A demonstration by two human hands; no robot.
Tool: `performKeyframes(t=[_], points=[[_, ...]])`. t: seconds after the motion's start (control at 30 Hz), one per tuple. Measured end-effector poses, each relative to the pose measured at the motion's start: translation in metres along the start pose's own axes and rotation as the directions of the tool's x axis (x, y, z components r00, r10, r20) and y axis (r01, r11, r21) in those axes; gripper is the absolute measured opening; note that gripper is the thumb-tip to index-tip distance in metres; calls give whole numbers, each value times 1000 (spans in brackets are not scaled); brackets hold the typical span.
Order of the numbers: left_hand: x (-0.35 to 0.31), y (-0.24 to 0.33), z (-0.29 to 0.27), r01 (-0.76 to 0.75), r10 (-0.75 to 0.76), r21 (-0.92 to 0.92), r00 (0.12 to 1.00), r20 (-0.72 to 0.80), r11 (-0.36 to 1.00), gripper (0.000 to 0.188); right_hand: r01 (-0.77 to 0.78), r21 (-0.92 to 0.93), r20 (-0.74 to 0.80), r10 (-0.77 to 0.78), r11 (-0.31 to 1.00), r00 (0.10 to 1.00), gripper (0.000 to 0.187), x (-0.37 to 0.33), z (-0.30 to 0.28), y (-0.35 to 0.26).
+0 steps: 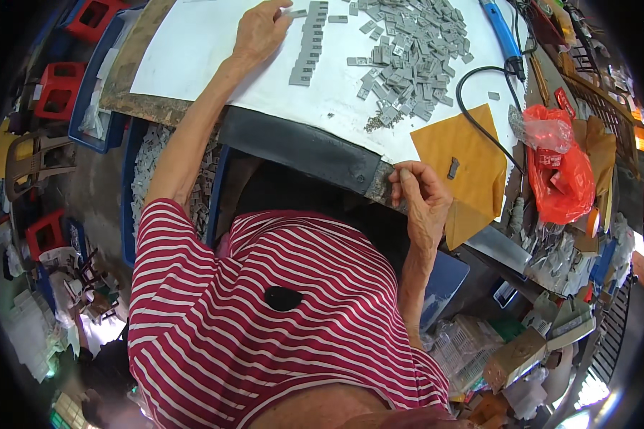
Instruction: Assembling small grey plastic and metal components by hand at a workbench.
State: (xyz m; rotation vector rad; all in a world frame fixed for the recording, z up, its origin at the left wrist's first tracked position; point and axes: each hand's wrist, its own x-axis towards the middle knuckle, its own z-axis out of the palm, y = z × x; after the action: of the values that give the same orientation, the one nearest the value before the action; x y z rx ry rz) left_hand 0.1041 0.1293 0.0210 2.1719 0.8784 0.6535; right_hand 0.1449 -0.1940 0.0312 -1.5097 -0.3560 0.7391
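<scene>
My left hand reaches over the white sheet at the top edge, thumb and forefinger closed at the end of a small flat grey piece. To the right of it runs a stepped row of overlapping grey pieces. One more loose piece lies beside that row. A large heap of similar grey pieces spreads further right. At the table's near edge my right hand is closed, thumb against forefinger; whatever it may pinch is hidden. Close to it, a single dark grey piece rests on a brown envelope.
A blue pen-shaped tool with a black cable lies right of the heap. Beyond the envelope sits a red plastic bag. Below the table at left, a blue crate holds many grey pieces. Red stools stand on the floor at left.
</scene>
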Motion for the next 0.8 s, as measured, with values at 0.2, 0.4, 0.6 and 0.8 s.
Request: performKeyframes(t=[0.2,0.4,0.6,0.8], points=[[-27,17,23,-490,489,-11,866,106,872,19,5,4,-18,-5,1000,1000,11,-5,-5,-3],[-36,35,54,-676,633,269,737,237,686,16,15,4,-65,-15,1000,998,11,-10,-11,-9],[-39,34,58,-633,596,196,773,218,749,10,51,-71,-205,-64,996,977,11,-14,-38,-28],[-40,32,64,-611,572,213,790,220,762,10,93,-440,-353,-268,893,896,10,17,-84,-10]])
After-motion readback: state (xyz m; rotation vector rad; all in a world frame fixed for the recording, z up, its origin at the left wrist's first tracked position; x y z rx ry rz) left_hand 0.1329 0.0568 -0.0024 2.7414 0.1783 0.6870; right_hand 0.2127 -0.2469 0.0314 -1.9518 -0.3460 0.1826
